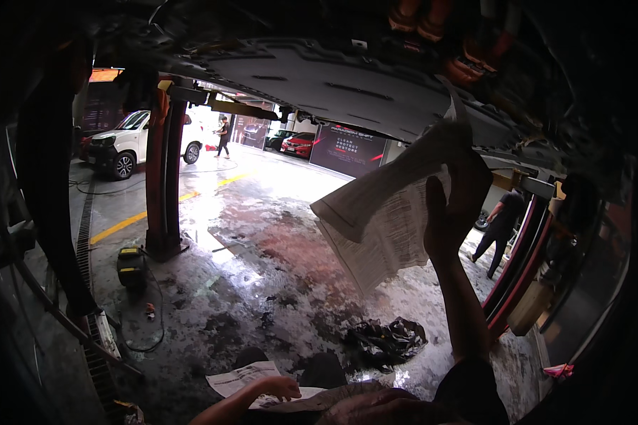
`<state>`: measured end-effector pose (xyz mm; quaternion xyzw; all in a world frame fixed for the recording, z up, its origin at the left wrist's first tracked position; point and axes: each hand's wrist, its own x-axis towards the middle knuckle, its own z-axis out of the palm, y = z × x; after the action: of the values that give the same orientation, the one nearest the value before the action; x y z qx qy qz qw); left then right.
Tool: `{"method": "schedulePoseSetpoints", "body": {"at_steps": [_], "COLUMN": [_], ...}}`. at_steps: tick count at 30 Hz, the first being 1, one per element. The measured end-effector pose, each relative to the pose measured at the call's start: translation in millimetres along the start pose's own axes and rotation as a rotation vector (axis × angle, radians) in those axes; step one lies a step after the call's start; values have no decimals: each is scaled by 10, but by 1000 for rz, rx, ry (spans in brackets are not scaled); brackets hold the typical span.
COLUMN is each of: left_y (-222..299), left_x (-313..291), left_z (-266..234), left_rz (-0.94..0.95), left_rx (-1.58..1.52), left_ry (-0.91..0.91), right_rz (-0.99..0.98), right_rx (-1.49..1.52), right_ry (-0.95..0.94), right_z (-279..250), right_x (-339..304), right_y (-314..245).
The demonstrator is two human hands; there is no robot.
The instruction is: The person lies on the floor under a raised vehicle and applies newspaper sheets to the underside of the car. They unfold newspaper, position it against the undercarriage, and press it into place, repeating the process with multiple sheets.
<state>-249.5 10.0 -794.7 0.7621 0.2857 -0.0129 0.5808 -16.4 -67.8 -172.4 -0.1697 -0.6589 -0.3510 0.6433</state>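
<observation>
My right hand (459, 195) is raised under the lifted car and gripped round some folded newspaper sheets (379, 205). The sheets hang down to the left of the hand, and a corner sticks up against the dark underbody (319, 88). Low in front of me, my left hand (280, 387) has its fingers curled over another newspaper sheet (244, 377), which lies across my lap. Its fingertips are small and partly hidden. On the floor ahead lies a crumpled heap of black plastic (386, 340).
Lift posts (164, 170) stand at left and right, with a lift arm (227, 105) overhead. A black and yellow box (131, 268) with a cable sits on the stained floor. A white car (131, 145) is parked beyond. One person (500, 227) stands right, another (223, 134) far off.
</observation>
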Motion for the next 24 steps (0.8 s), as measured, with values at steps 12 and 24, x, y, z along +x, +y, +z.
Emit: {"method": "schedulePoseSetpoints", "body": {"at_steps": [12, 24], "left_y": [602, 816], "left_x": [-450, -506], "left_z": [-199, -224], "left_rz": [20, 56], "left_rx": [68, 38], "left_ry": [47, 166], "right_rz": [-349, -461], "right_rx": [-248, -328], "right_ry": [-52, -200], "right_z": [231, 509], "right_x": [144, 174], "right_y": [6, 14]}}
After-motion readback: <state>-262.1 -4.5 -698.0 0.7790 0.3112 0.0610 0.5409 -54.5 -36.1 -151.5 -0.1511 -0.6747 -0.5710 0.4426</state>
